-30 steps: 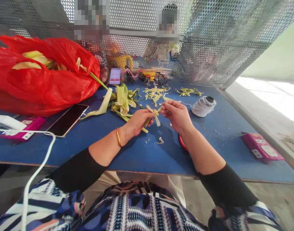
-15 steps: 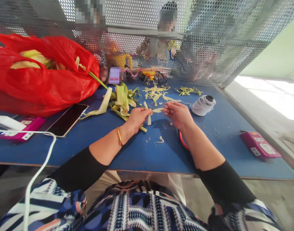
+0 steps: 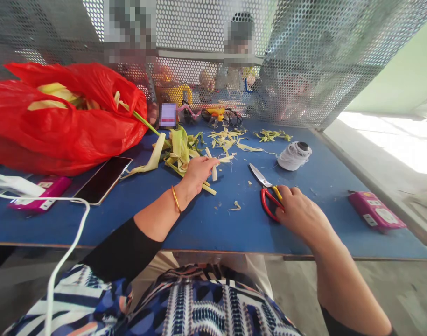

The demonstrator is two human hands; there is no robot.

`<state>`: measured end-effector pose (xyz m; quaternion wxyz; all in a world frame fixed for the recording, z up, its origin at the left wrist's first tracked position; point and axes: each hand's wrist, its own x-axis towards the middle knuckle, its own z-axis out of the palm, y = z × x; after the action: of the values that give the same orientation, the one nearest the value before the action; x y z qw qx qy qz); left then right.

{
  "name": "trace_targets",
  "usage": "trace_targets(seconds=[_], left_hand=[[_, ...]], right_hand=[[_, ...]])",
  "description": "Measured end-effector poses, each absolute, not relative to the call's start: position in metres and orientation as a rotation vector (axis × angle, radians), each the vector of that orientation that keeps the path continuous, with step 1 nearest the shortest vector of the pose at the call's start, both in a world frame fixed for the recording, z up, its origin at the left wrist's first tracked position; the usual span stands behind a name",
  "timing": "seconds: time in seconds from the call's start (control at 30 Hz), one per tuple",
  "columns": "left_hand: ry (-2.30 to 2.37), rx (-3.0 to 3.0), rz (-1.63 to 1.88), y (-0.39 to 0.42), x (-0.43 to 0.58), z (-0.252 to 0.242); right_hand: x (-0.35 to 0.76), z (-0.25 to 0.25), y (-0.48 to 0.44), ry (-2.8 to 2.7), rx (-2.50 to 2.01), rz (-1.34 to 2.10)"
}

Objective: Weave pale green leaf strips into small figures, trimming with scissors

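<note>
Right hand, half-curled, has moved onto scissors, grip unclear; left hand pinches husk strip at fingertips.

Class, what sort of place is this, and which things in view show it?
Probably a handicraft workspace, though I can't be certain. The clues are the pile of what look like corn husks, the spool of white thread and the scissors.

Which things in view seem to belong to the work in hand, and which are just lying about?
Likely in use:
- husk strips, pinched in the left hand
- scissors, right hand on the handles
- white thread spool
- leafy husk pile

Probably just lying about:
- dark-screened phone
- right-hand purple packet
</note>
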<state>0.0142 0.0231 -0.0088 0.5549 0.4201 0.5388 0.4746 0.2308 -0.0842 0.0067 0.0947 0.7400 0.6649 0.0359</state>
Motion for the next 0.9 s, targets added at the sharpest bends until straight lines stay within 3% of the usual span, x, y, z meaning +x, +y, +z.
trace_targets(seconds=[0.37, 0.47, 0.57, 0.63, 0.77, 0.9], left_hand=[[1.251, 0.926, 1.130, 0.027, 0.010, -0.007], [1.227, 0.908, 1.179, 0.028, 0.010, -0.006], [1.192, 0.870, 1.223, 0.029, 0.010, -0.007], [1.170, 0.854, 1.240, 0.030, 0.009, -0.007], [1.140, 0.857, 1.248, 0.031, 0.007, -0.006], [1.110, 0.882, 1.267, 0.030, 0.006, -0.004]], right_hand=[[0.257, -0.003, -0.067, 2.023, 2.381, -0.268], [0.258, -0.015, -0.074, 2.331, 2.599, -0.834], [0.241, -0.019, -0.080, 2.440, 2.520, -1.691], [0.223, -0.016, -0.080, 2.326, 2.435, -2.020], [0.196, -0.005, -0.076, 2.186, 2.287, -2.308], [0.190, 0.004, -0.073, 2.214, 2.116, -2.363]])
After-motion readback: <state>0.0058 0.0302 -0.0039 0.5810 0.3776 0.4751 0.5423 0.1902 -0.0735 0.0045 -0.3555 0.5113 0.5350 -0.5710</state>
